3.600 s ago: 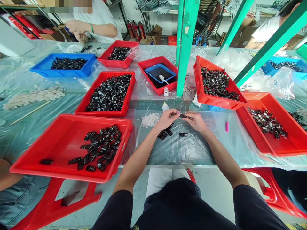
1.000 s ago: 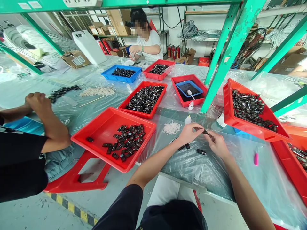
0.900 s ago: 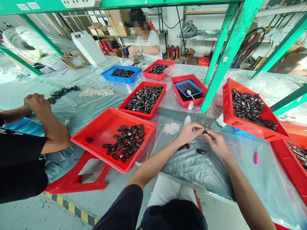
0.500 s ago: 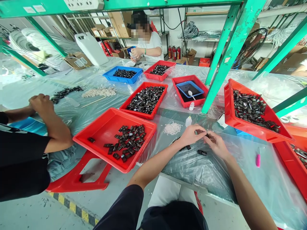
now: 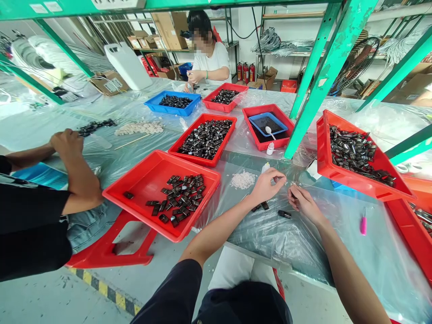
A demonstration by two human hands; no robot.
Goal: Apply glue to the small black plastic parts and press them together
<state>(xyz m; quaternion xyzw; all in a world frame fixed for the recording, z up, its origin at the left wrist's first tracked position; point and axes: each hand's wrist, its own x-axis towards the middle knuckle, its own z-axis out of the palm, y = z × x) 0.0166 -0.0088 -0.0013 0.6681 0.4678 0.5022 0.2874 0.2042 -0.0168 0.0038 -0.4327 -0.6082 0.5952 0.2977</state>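
Note:
My left hand (image 5: 267, 186) is raised above the plastic-covered table with thumb and fingertips pinched together; what they hold, if anything, is too small to make out. Just to its right, my right hand (image 5: 303, 202) has its fingers curled round a small dark part, mostly hidden by the fingers. A gap separates the two hands. A single black part (image 5: 284, 214) lies on the plastic below them, and several more black parts (image 5: 260, 205) lie partly behind my left forearm. Left of my left hand is a heap of tiny white pieces (image 5: 243, 180), with a small white bottle (image 5: 266, 167) behind the hand.
Red trays of dark parts stand at the left (image 5: 135, 180), centre (image 5: 173, 150) and right (image 5: 324, 157). A green post (image 5: 307, 90) rises beyond my hands. A pink-handled tool (image 5: 363, 226) lies at the right. Co-workers sit at left (image 5: 33, 216) and across the table (image 5: 214, 58).
My hands have come apart: the left moved slightly up and left, away from the right, which keeps the dark part. The co-worker's hands at left shifted right; the person opposite lowered theirs.

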